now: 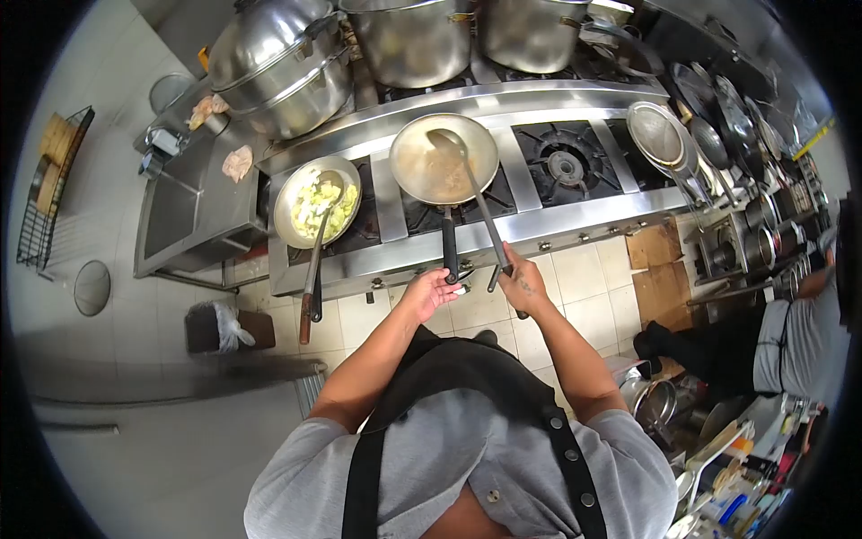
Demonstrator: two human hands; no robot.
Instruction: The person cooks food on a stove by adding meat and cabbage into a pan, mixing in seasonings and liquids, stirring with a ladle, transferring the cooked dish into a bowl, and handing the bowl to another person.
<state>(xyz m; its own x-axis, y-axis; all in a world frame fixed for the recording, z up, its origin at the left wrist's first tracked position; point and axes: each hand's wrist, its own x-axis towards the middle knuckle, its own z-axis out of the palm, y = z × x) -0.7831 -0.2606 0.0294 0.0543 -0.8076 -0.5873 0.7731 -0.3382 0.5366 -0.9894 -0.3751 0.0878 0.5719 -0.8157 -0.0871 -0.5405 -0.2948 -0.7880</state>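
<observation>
Across the stove point(389, 202), as the head view gives it, the central pan point(407, 144) sits over a burner straight ahead of you, its black handle point(450, 242) pointing back toward your body, probably so that it can be reached without leaning over the heat. Your right grip point(525, 286) is closed around the long shaft of a ladle point(481, 202), whose bowl rests inside that pan; holding it low, near the far end, seems meant to keep your fingers away from the cooking surface. Your left grip point(433, 292) lies palm up at the end of the pan handle with fingers partly curled; you cannot tell from here whether it bears on the handle, and a small pale object at the fingertips is too tiny to name. To the left, a second pan point(288, 187) holds yellow-green pieces point(344, 216), with another ladle point(318, 256) leaning out over the stove's front edge, perhaps so its handle is easy to take. Large pots point(409, 40) stand along the back, behind the burners, seemingly to leave the front ones within reach. As for looks, your central pan is round and shallow, pale inside, with a thin brownish layer point(440, 180) spread toward its middle.
</observation>
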